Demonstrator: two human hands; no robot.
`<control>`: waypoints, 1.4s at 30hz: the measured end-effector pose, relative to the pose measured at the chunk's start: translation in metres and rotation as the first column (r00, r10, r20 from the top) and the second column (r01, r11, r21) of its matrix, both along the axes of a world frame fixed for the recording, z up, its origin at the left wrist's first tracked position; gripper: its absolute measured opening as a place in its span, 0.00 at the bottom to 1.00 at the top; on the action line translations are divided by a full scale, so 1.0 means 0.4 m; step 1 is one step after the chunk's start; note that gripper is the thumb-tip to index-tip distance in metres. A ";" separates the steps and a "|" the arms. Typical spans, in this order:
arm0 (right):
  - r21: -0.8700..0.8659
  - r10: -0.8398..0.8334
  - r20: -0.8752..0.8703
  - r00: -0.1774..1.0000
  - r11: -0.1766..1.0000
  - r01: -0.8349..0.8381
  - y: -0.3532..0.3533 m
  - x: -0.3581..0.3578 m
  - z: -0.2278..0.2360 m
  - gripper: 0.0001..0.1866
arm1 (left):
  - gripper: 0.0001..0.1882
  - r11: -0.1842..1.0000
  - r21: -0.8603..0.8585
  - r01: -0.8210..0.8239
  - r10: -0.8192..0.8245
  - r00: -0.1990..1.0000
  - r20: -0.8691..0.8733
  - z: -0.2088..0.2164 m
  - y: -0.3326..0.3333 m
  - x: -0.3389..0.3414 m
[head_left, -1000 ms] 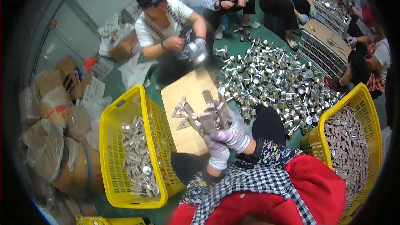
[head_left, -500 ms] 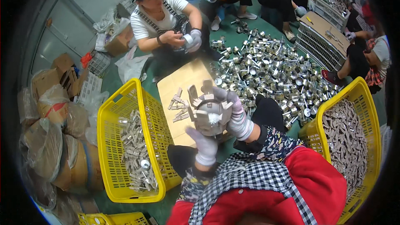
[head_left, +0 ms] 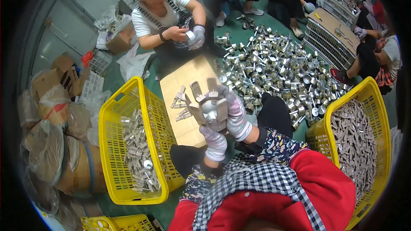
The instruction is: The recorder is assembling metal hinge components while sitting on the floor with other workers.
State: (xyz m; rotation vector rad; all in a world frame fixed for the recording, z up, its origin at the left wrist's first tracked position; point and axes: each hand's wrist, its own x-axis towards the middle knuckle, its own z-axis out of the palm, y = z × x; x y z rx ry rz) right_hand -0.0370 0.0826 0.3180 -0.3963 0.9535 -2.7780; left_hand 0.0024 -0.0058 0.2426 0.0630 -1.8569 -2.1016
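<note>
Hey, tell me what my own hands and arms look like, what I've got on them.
Your left hand and right hand wear pale gloves with pink and grey stripes. Dark floral forearm covers end in black cuffs, below red sleeves.

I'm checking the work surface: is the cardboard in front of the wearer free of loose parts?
No: several small pieces lie on the left part of the cardboard.

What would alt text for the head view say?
Gloved left hand and right hand hold a round metal piece ringed by flat strips over a tan board. A yellow basket of small parts stands on each side; shiny metal cups lie heaped ahead.
</note>
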 end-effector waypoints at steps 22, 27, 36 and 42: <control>0.214 0.023 -0.130 0.991 0.977 0.006 -0.005 -0.039 -0.124 0.40 | 0.40 0.923 0.385 0.021 -0.109 0.972 0.208 0.096 0.004 -0.004; 0.245 0.149 0.122 0.981 0.954 -0.175 0.025 -0.033 -0.090 0.35 | 0.46 0.657 0.738 0.153 -0.514 0.807 0.290 0.082 0.002 -0.018; 0.291 -0.004 -0.084 0.996 0.956 0.029 -0.020 -0.087 -0.212 0.32 | 0.36 0.704 0.695 0.144 -0.434 0.862 0.262 0.080 -0.027 0.001; 0.384 -0.053 0.020 0.998 0.923 0.041 0.023 -0.028 -0.182 0.29 | 0.29 0.854 -0.504 -0.131 0.071 0.988 -0.136 -0.097 0.052 -0.031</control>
